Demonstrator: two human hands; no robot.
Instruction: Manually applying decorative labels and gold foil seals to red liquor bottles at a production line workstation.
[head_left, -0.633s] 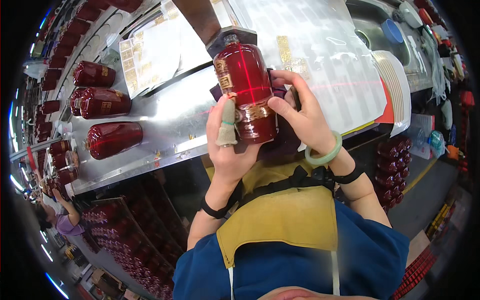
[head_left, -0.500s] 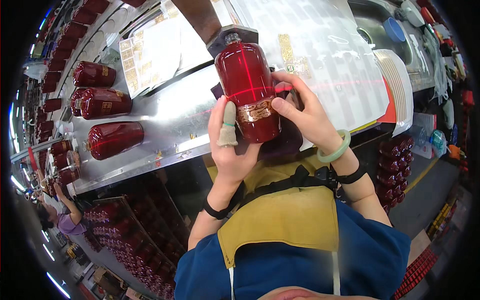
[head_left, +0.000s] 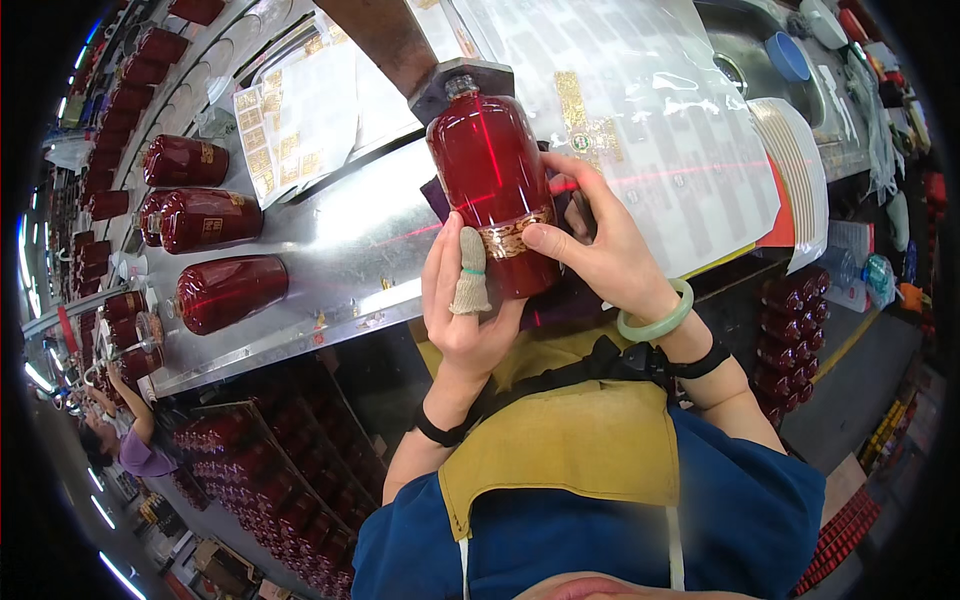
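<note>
1. Both hands close on the red glass bottle [head_left: 495, 185]: left hand [head_left: 465, 300] cupping its base, right hand [head_left: 600, 250] pressing the gold label band [head_left: 512, 236].
2. Since a moment ago the bottle has turned; the band now sits low, seemingly being smoothed.
3. It stands against a dark holder [head_left: 462, 82] over the steel table [head_left: 340, 240], with more red bottles [head_left: 205, 220] lying to the left.

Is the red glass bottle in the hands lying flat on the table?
No, both hands hold the red glass bottle raised off the shiny metal table.

Gold band label [head_left: 512, 236] around red bottle [head_left: 497, 175], gold sticker sheets [head_left: 290, 140] on steel counter [head_left: 340, 250]
</note>
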